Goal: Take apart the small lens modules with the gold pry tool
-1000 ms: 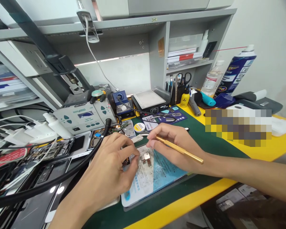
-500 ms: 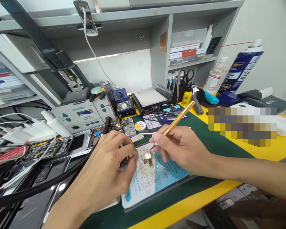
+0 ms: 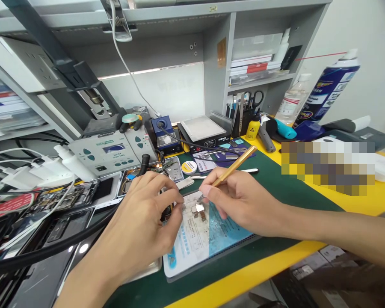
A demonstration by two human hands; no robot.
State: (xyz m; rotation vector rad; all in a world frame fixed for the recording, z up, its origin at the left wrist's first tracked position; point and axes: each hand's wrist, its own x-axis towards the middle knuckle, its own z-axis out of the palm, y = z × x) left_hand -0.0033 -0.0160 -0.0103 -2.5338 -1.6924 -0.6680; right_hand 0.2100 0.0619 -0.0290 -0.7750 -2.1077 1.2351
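Note:
My right hand (image 3: 240,201) grips a gold-handled craft knife (image 3: 235,164) like a pen, its small blade pointing down-left. Just below the blade lies a small phone camera module (image 3: 199,209) with a silvery face and brown flex ends. It rests on a worn white-and-blue printed pad (image 3: 192,248). My left hand (image 3: 150,214) hovers at the pad's left side, thumb and forefinger pinched together; whatever is between them is too small to make out. Dark electronic parts show partly behind its fingers.
A green mat (image 3: 282,188) covers the yellow-edged bench. Phone parts and boards (image 3: 73,201) crowd the left, crossed by a thick black hose (image 3: 83,239). Behind stand a grey soldering station (image 3: 112,149), a hot plate (image 3: 205,130) and a round tin (image 3: 189,167). Bottles stand at the back right.
My right hand has shifted slightly left, bringing the knife's blade over the camera module's upper edge. A white stick behind that hand now shows more. My left hand stays nearly still.

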